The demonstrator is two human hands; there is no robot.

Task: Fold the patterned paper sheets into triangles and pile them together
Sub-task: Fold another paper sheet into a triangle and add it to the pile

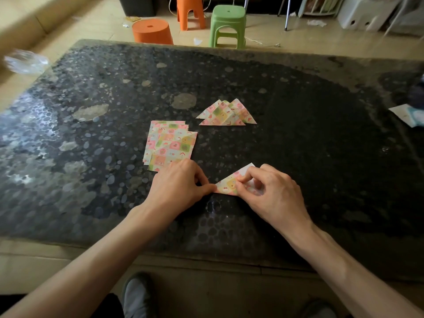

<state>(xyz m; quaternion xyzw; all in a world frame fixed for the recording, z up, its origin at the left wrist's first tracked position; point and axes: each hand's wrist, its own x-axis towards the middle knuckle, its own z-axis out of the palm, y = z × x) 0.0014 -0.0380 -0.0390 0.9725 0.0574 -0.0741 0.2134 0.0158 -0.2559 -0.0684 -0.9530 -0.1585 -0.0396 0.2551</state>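
Observation:
A patterned paper sheet (229, 183), folded into a triangle with a white corner showing at its top, lies on the dark table (321, 134) near the front edge. My left hand (181, 187) pinches its left tip. My right hand (270, 191) pinches the sheet from the right, fingers curled over the fold. A stack of several flat patterned sheets (169, 143) lies just behind my left hand. Farther back sits a pile of folded triangles (227, 113), overlapping each other.
Beyond the table's far edge stand an orange bucket stool (152, 31), an orange stool (190, 12) and a green stool (228, 25). A clear plastic bag (24, 61) lies off the left corner. White paper (410, 114) rests at the right edge.

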